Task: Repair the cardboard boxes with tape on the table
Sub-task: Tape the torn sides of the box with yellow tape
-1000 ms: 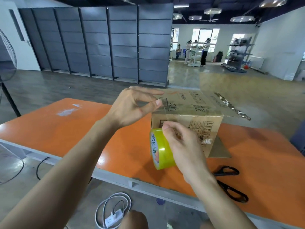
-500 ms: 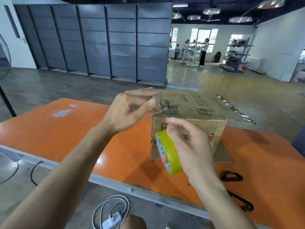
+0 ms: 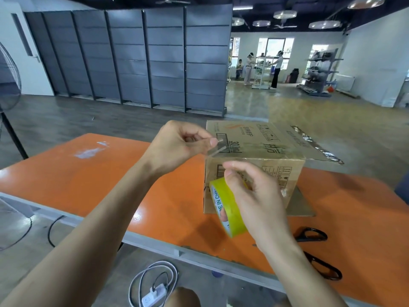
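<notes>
Grey shelving units (image 3: 132, 58) line the back of a large room, with people standing far off by the windows. Nearer, an orange surface (image 3: 99, 185) carries a printed cardboard box (image 3: 265, 151). One flap (image 3: 309, 142) sticks out to the right, and its contents are hidden. Just before the box, the left hand (image 3: 174, 147) pinches the clear tape end (image 3: 215, 151) between thumb and forefinger. The right hand (image 3: 259, 200) has its fingers curled round a yellow tape roll (image 3: 228, 207). Black scissors (image 3: 314, 261) lie to the right on the surface. A white charger (image 3: 152, 293) sits on the floor.

Yellow tape roll (image 3: 230, 209), brown printed cardboard box (image 3: 261, 151), orange table (image 3: 110, 180), black scissors (image 3: 318, 251).
</notes>
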